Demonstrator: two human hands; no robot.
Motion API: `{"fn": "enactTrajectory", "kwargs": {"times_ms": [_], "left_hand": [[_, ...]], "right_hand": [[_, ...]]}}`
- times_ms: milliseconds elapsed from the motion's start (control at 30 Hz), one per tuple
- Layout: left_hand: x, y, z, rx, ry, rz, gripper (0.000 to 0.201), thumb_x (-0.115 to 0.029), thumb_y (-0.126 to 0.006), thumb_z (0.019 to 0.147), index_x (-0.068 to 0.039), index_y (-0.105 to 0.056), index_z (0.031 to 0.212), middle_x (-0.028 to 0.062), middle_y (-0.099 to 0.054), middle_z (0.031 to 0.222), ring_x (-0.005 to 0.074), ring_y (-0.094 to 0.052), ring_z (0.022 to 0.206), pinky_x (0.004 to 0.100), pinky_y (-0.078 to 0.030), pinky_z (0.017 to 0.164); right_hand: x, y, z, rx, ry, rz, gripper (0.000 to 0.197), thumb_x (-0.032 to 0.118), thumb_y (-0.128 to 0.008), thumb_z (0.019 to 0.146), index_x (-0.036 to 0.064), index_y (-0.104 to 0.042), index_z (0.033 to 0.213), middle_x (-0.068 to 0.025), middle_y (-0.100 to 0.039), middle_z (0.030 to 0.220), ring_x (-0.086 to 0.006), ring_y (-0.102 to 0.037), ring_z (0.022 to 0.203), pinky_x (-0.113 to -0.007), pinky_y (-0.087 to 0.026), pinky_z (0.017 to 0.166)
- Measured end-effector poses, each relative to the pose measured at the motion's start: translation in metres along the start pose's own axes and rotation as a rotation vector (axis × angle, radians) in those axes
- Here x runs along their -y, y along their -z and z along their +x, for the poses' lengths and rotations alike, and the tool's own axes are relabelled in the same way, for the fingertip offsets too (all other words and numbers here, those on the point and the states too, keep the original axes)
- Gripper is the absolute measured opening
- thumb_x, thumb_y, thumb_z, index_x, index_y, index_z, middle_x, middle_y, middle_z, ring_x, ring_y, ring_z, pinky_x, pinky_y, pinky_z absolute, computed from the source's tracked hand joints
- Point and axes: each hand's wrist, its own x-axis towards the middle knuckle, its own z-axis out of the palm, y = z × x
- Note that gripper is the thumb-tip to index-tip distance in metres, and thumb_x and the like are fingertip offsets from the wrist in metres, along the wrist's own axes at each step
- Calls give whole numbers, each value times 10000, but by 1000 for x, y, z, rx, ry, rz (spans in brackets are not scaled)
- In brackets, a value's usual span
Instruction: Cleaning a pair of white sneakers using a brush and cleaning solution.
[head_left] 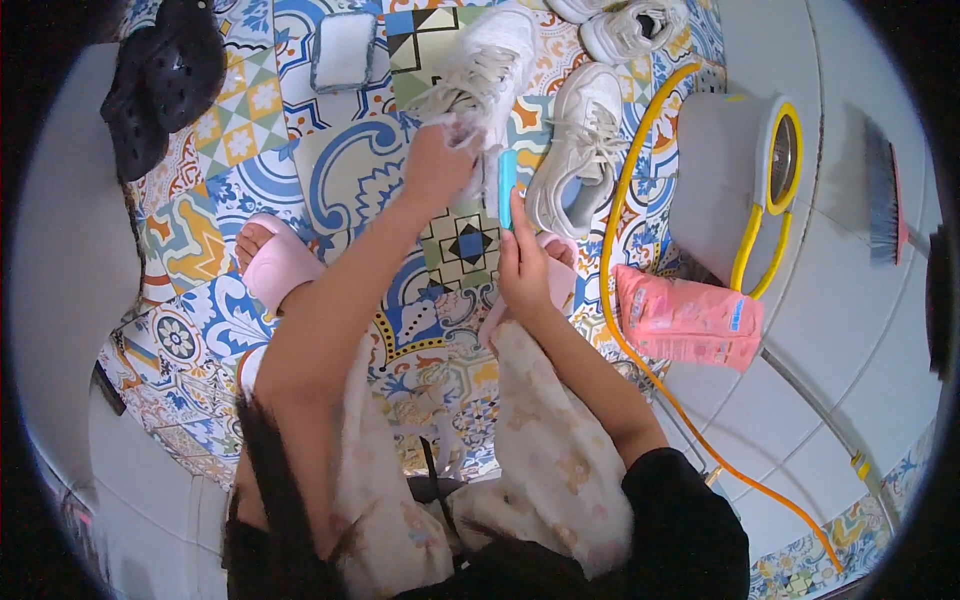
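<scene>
A white lace-up sneaker point(497, 62) is in front of me, with suds around its opening. My left hand point(437, 165) is closed at the sneaker's ankle end, its fingertips hidden by foam and the shoe. In my right hand point(524, 268) is a scrub brush point(507, 190) with a turquoise back, held upright along the fingers. Its pale bristles face left, beside the sneaker's heel; whether they touch it I cannot tell. A second white sneaker point(578, 150) lies just to the right, sole down, its opening toward me.
More white shoes point(635, 28) lie at the far right. A white sponge point(343, 52) and black clogs point(165, 80) are far left. An orange hose point(612, 240) curves past a grey, yellow-rimmed bucket point(725, 170) and a pink packet point(690, 318). Pink slippers point(280, 265) are on my feet.
</scene>
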Motion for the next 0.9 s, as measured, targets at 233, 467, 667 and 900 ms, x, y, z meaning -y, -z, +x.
{"fn": "enactTrajectory", "kwargs": {"times_ms": [233, 467, 667, 900], "left_hand": [[23, 71, 17, 10, -92, 105, 369, -295, -618, 851, -12, -630, 1089, 227, -652, 865, 360, -649, 771, 397, -496, 692], [3, 40, -16, -3, -282, 626, 715, -423, -694, 760, -57, -466, 1330, 199, -524, 1177, 341, -577, 980, 438, -447, 828], [13, 40, -29, -39, -346, 603, 1093, -474, -791, 610, -115, -233, 1478, 170, -442, 1171, 353, -486, 1033, 469, -394, 870], [11, 35, -29, -75, -336, 596, 1109, -484, -800, 580, -116, -250, 1470, 124, -433, 1081, 317, -468, 1023, 444, -385, 842]], "right_hand": [[14, 28, 35, -107, -52, 36, 474, 76, -414, 975, 29, -336, 1441, -189, -418, 1434, -281, -414, 1322, -318, -314, 1061], [48, 68, 126, 30, -103, -678, 543, 85, -516, 903, 116, -378, 1427, -204, -667, 947, -353, -657, 742, -441, -518, 677], [63, 26, 80, 486, 185, -1038, 720, 29, -489, 818, 231, -273, 1475, -201, -647, 896, -332, -663, 668, -444, -541, 578], [28, 61, 95, 49, -18, -1001, 727, 51, -521, 809, 250, -291, 1470, -163, -622, 780, -336, -629, 585, -444, -489, 493]]}}
